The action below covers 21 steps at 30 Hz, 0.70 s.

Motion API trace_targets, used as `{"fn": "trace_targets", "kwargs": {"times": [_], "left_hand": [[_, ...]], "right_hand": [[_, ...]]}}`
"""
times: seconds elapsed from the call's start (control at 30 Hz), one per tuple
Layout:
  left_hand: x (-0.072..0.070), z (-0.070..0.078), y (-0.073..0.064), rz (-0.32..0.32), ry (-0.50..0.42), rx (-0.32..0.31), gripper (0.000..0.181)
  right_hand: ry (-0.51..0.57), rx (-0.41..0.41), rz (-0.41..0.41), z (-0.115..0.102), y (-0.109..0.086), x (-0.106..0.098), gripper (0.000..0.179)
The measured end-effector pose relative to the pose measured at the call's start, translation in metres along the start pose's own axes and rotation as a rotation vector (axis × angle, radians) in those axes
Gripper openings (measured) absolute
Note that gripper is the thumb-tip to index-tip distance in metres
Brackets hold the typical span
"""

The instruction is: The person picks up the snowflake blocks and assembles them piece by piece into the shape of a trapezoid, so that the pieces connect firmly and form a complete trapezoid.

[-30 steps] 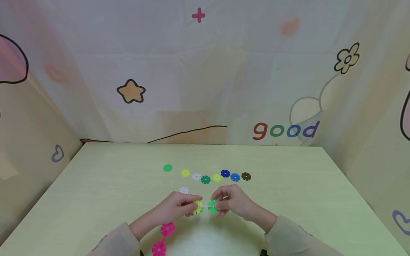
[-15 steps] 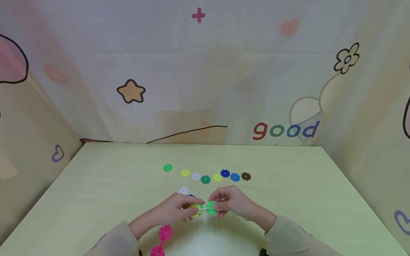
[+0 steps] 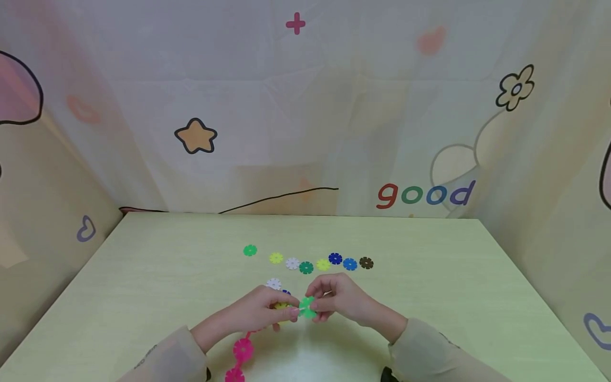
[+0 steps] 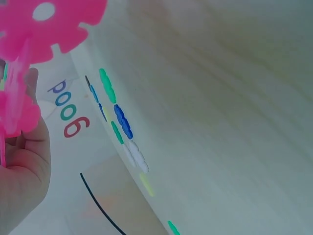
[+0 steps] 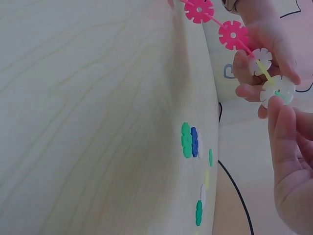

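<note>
The green disc [image 3: 306, 307] was pinched by the clamped thumb and fingers of the right hand [image 3: 346, 301], above the bench [image 3: 143, 297]. The yellow disc [image 3: 281, 306], partly covered, was held in the fingers of the left hand [image 3: 260, 309], closed on it. Between these two discs, a white disc [image 5: 279, 85] was shown in the right wrist view; whether the green one was slotted into it could not be told. Pink discs [image 3: 243, 350] were linked in a chain running toward the person. Farther back, a row of loose discs [image 3: 306, 268] was laid flat.
</note>
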<state>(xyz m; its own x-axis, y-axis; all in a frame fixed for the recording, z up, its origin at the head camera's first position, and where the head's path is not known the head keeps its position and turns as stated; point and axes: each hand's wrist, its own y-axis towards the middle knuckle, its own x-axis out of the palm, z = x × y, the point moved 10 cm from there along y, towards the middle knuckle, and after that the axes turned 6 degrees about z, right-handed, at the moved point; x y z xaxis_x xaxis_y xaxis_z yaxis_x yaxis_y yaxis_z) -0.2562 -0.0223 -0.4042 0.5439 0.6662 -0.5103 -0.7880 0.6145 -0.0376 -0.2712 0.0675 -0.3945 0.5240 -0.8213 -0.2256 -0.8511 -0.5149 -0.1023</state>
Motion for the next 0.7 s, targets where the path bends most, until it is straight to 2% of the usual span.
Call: {"fn": "trace_targets", "kwargs": {"times": [0.13, 0.23, 0.33, 0.47, 0.6, 0.7], "left_hand": [[-0.005, -0.002, -0.002, 0.011, 0.020, 0.002, 0.023], [-0.011, -0.004, -0.004, 0.028, 0.033, -0.004, 0.023], [-0.018, -0.007, -0.007, 0.046, 0.056, -0.016, 0.023], [-0.026, -0.012, -0.010, 0.068, 0.083, -0.036, 0.025], [-0.031, -0.013, -0.010, 0.082, 0.086, -0.046, 0.028], [-0.032, -0.011, -0.011, 0.089, 0.080, -0.039, 0.029]], "right_hand": [[-0.004, 0.008, 0.000, 0.002, 0.002, -0.002, 0.020], [-0.033, 0.014, 0.017, 0.006, 0.003, -0.013, 0.025], [-0.100, 0.023, 0.074, 0.011, 0.005, -0.034, 0.030], [-0.220, 0.052, 0.198, 0.019, 0.011, -0.071, 0.030], [-0.336, 0.075, 0.299, 0.024, 0.017, -0.103, 0.027], [-0.423, 0.092, 0.346, 0.029, 0.022, -0.119, 0.027]]}}
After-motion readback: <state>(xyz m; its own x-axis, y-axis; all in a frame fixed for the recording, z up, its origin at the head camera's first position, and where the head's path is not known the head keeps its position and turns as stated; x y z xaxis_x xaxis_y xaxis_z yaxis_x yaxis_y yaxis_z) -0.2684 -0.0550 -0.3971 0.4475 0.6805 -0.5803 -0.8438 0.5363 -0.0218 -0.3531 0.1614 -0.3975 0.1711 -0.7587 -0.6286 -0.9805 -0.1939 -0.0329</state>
